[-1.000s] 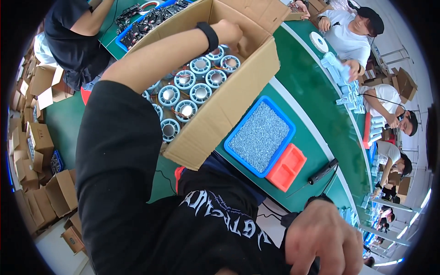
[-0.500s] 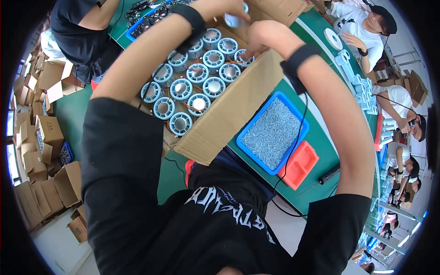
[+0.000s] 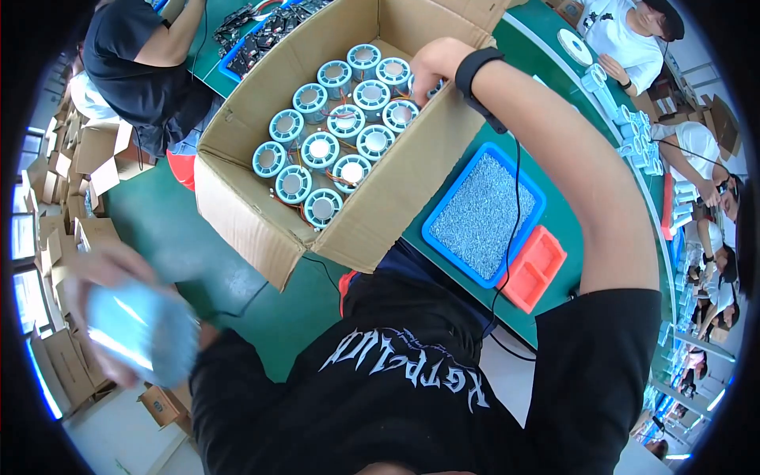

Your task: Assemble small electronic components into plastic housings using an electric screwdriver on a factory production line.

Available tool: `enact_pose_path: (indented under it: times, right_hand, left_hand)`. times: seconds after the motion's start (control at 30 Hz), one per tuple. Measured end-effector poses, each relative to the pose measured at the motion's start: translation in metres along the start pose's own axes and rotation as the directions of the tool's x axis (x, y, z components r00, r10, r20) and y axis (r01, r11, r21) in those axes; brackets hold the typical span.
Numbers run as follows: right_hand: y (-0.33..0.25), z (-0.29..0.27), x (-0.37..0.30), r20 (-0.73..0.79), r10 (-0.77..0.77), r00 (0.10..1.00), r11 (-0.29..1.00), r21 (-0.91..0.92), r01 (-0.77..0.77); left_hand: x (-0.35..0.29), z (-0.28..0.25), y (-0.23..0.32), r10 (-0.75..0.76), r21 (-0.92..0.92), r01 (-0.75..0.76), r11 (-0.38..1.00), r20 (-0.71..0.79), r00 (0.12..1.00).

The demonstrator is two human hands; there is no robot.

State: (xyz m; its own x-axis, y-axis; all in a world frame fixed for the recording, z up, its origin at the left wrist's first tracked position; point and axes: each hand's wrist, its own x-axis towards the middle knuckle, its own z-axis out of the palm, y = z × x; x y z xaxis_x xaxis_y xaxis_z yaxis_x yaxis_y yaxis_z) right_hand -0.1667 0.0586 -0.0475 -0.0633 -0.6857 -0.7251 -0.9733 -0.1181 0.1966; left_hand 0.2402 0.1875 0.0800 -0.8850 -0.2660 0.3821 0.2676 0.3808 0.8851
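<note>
An open cardboard box rests on the green bench, holding several pale blue round spool-like parts packed in rows. My right hand reaches over the box's right wall and touches the parts at the far right corner; a black band circles that wrist. My left hand is far out to the lower left, blurred, gripping a pale blue part away from the box.
A blue tray of small grey pieces and a red tray lie right of the box. Black cables cross the green bench. Another person works at top left, others sit along the right. Cardboard cartons are stacked on the left.
My left hand left the box and swung out to the lower left carrying a pale blue part. My right hand stays at the box's far right corner.
</note>
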Motion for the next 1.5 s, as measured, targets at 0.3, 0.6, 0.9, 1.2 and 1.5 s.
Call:
enact_pose_path:
  times: [0.3,0.6,0.9,1.2,1.5]
  right_hand:
    - [0.031,-0.015,-0.011,-0.091,-0.017,0.996,1.000,0.001,0.018]
    - [0.072,-0.002,-0.259,-0.692,-0.056,0.719,0.996,0.014,0.091]
    - [0.117,0.243,-0.328,-0.518,0.159,0.841,0.937,0.349,0.037]
    - [0.089,0.327,-0.243,-0.362,0.216,0.907,0.781,0.622,0.063]
    - [0.093,0.337,-0.232,-0.437,0.293,0.850,0.679,0.721,0.136]
  left_hand:
    - [-0.003,0.147,-0.114,-0.118,-0.626,0.147,0.766,0.087,0.989]
    - [0.136,0.259,-0.163,-0.118,-0.409,0.224,0.885,0.269,0.956]
    - [0.198,0.324,-0.204,-0.361,-0.422,0.619,0.663,0.545,0.757]
    - [0.217,0.344,-0.195,-0.398,0.438,0.232,0.869,0.338,0.853]
    - [0.219,0.342,-0.218,0.025,0.420,-0.179,0.890,0.347,0.937]
